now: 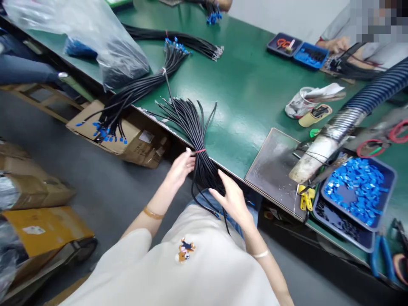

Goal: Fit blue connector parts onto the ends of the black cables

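Note:
A bundle of black cables lies over the table's front edge, its lower end hanging toward my lap. A thin red tie goes around its middle. My left hand is at the left side of the bundle, fingers pinched at the end of the red tie. On the other side, my right hand is open beside the hanging cables, thumb and fingers apart. Another black cable bundle, with blue connectors at its ends, lies just beyond and droops over the edge.
Blue connectors fill a tray at right, near yellow snips and blue-handled pliers. A ribbed hose reaches over a dark board. A plastic bag and cartons are left. Across the table, a co-worker's hand handles cables.

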The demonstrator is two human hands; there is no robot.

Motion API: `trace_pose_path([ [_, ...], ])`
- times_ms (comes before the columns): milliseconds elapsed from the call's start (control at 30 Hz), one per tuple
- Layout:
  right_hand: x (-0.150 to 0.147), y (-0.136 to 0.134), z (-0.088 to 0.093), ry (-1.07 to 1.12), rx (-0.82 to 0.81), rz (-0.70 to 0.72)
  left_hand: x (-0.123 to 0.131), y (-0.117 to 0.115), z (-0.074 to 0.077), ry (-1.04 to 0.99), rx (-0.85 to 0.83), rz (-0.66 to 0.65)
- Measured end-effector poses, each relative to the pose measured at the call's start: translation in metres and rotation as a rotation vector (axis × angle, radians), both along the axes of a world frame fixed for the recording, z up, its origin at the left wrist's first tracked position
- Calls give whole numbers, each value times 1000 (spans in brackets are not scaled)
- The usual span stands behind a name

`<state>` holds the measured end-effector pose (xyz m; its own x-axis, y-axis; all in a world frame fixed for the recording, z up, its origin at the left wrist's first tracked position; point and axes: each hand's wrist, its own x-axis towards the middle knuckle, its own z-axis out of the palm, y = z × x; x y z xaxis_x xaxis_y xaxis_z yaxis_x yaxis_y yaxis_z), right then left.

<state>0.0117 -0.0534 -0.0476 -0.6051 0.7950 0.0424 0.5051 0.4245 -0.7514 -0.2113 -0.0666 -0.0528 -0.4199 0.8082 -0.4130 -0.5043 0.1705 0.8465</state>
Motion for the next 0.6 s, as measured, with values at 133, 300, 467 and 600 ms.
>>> trace_pose_path([
  [133,-31,6,-11,-28,-32,54,25,-7,1,-37,63,-120],
  [300,-24,-20,8,42,-122,266,-1,-15,20,-95,192,-180],
  [467,-16,-17,44,270,-212,64,12,-13,53,-2,352,-254],
  [600,-16,5,99,578,-196,-30,60,-11,87,481,461,-417],
])
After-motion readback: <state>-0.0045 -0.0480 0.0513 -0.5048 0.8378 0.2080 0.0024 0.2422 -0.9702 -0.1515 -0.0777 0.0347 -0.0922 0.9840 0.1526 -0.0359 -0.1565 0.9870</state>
